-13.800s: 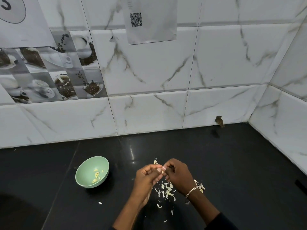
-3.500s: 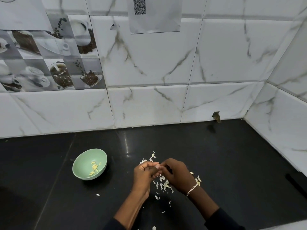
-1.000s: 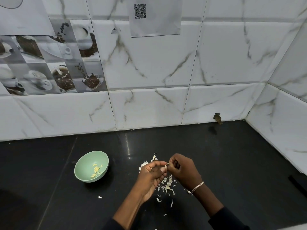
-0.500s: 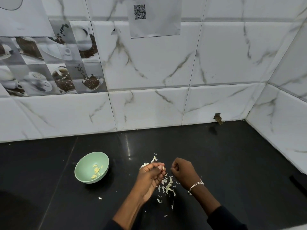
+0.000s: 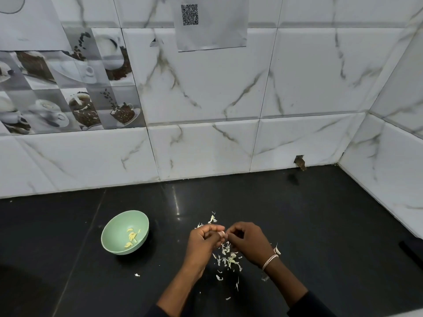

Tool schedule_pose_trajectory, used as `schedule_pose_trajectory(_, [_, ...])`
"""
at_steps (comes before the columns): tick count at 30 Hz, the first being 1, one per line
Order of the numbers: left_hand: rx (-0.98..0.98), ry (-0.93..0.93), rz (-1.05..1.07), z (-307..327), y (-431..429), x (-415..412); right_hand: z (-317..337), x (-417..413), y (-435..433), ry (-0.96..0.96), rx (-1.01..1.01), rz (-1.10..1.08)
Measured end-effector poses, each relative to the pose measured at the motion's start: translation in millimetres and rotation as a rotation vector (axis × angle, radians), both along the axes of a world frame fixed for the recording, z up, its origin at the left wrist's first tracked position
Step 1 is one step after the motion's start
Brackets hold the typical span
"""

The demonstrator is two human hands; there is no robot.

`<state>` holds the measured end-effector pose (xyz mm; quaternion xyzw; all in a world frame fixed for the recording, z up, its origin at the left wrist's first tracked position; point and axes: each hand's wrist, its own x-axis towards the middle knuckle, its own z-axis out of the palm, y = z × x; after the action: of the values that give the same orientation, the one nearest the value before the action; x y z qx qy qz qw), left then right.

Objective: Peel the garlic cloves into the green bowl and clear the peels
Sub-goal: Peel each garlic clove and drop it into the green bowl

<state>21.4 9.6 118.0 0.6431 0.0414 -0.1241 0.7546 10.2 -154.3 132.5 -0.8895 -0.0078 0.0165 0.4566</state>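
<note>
My left hand (image 5: pixel 203 241) and my right hand (image 5: pixel 248 242) meet fingertip to fingertip above the black counter (image 5: pixel 320 236). Between their tips they pinch a small garlic clove (image 5: pixel 221 233), mostly hidden by the fingers. Under and just behind the hands lies a scatter of white garlic peels (image 5: pixel 227 259). The green bowl (image 5: pixel 114 234) stands to the left of my left hand, upright, with several pale yellow peeled cloves (image 5: pixel 132 237) inside.
White marble-look tiled walls (image 5: pixel 206 145) close the counter at the back and on the right. A stray peel (image 5: pixel 136 275) lies in front of the bowl. A garlic piece (image 5: pixel 277 250) sits by my right wrist. A dark object (image 5: pixel 409 250) shows at the right edge.
Half a second ago my hands were a little apart, the left one holding the clove. Now the right hand has come back and the fingertips meet on it.
</note>
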Motion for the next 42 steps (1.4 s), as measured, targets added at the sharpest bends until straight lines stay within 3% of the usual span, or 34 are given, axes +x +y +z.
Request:
schedule_pose_trajectory(9, [0.070,-0.056,0.039,6,-4,2,-2,3,4,-0.131,-0.042,-0.054])
schedule_pose_trajectory(23, [0.161,-0.168,0.052,6,-5,3,6,8,5,-0.080,-0.160,0.009])
schedule_pose_trajectory(33, [0.064,-0.131,0.001,8,-5,-1,3,6,7,-0.052,0.038,-0.135])
schedule_pose_trajectory(42, [-0.053,-0.074,-0.019,3,-1,3,9,3,4,0.062,0.321,-0.086])
